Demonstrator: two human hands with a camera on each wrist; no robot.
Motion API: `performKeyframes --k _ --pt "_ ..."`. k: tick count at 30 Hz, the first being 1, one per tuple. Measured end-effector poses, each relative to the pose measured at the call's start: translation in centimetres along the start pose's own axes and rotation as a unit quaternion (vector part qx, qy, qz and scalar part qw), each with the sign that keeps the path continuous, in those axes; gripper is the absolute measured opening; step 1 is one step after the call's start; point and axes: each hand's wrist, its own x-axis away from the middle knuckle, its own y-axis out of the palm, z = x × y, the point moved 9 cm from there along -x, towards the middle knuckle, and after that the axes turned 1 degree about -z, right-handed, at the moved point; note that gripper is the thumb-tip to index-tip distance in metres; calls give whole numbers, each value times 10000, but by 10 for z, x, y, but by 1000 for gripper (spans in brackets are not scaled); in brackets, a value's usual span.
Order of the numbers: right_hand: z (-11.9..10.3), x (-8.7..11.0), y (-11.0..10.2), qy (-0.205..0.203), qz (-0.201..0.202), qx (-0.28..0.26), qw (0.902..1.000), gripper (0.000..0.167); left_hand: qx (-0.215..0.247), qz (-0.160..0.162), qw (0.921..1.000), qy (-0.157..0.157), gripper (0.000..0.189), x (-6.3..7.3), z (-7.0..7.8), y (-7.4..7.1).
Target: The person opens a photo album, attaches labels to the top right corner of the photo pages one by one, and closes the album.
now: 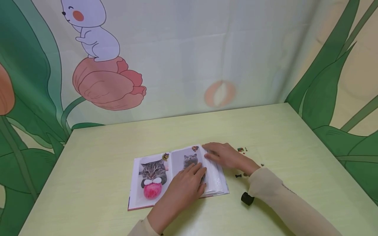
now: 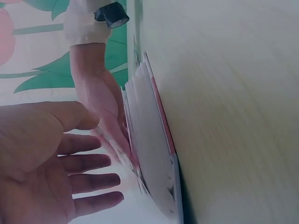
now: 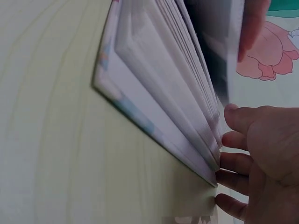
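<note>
A small photo album lies spread on the table, with a tabby cat photo on its left page and a grey cat photo on the right one. My left hand reaches over the right page with fingers extended, covering the lower part of the grey cat photo. At the album's upper right edge is my right hand, its fingers fairly straight. In the right wrist view, its fingertips meet the edges of the page stack, and one page stands raised from the stack.
Right of the album, partly behind the right forearm, lie several small pieces, among them a colourful one and a dark bone-shaped one. A black wrist camera sits under the right sleeve. A printed curtain hangs behind the table.
</note>
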Motion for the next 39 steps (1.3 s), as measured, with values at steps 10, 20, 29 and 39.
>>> performKeyframes --k 10,20,29,39 --pt "-3 -2 3 161 -69 233 9996 60 166 763 9968 -152 53 14 1 -27" --pt "-3 -2 6 286 -146 426 9986 64 212 1297 9893 -634 55 29 -18 -52" --pt "-6 -1 4 237 -135 365 9990 67 90 1040 9879 -1144 57 45 -38 -61" --pt "-8 1 7 137 -235 510 9983 63 126 955 9805 -1714 55 70 -58 -66"
